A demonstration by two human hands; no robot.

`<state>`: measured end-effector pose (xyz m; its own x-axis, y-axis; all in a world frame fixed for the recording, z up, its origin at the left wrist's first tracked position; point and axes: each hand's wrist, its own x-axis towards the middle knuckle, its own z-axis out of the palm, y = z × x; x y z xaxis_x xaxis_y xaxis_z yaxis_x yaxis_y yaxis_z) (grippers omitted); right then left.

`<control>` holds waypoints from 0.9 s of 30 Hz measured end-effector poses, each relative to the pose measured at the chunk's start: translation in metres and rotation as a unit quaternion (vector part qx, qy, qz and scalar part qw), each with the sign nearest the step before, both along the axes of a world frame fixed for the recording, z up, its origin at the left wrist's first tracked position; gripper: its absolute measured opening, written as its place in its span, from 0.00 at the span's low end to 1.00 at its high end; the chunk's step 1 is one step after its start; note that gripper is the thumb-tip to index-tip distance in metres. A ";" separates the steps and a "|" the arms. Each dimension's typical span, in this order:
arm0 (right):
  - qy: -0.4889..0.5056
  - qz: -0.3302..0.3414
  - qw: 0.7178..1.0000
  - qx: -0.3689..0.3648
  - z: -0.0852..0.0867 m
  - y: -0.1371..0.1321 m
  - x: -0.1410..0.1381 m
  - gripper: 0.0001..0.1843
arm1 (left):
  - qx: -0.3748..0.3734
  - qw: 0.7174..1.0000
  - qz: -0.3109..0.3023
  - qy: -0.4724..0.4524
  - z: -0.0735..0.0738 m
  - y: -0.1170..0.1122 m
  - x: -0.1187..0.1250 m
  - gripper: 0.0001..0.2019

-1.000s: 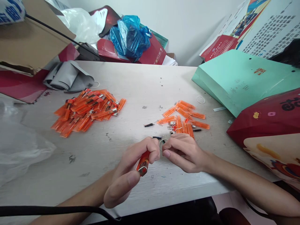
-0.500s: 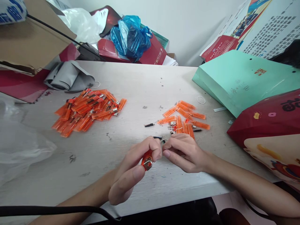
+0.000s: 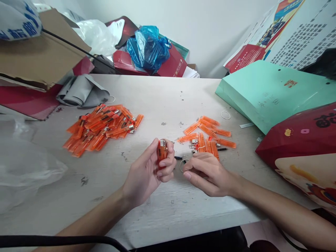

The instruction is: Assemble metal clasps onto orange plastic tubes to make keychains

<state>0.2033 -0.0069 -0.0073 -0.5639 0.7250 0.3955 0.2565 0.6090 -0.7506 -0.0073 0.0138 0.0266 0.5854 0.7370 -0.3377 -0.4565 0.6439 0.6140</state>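
Note:
My left hand [image 3: 143, 175] is wrapped round an orange lighter [image 3: 162, 154], held upright with its metal top uppermost. To its right, my right hand [image 3: 210, 175] has its thumb and fingers drawn together over the table; whatever lies between the fingertips is hidden. A pale elastic band [image 3: 180, 166] shows at those fingertips, but I cannot tell whether they grip it. Small black parts [image 3: 178, 158] lie just beyond the two hands. Behind my right hand is a loose group of orange lighter bodies [image 3: 207, 129], with metal bits among them.
A big heap of orange lighters [image 3: 101, 127] lies to the left, near a clear plastic bag [image 3: 31, 168]. At the right stand a mint-green paper bag [image 3: 262, 91] and a dark red bag [image 3: 296, 133]. Another band [image 3: 225, 115] rests on the table [image 3: 157, 94]. A cardboard box [image 3: 44, 52] overhangs the left.
My left hand has turned and drawn slightly away from the right, bringing the lighter from tilted forward to upright. My right hand has barely moved. The view has shifted a little.

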 end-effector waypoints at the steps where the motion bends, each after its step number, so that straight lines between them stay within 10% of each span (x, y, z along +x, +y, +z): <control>1: -0.001 -0.002 1.000 0.002 -0.001 0.000 0.000 0.09 | -0.009 1.000 0.012 -0.004 0.000 0.001 0.000 0.19; 27: -0.018 -0.003 1.000 0.015 -0.003 0.002 0.000 0.09 | -0.034 0.997 0.061 0.023 -0.004 0.005 -0.001 0.15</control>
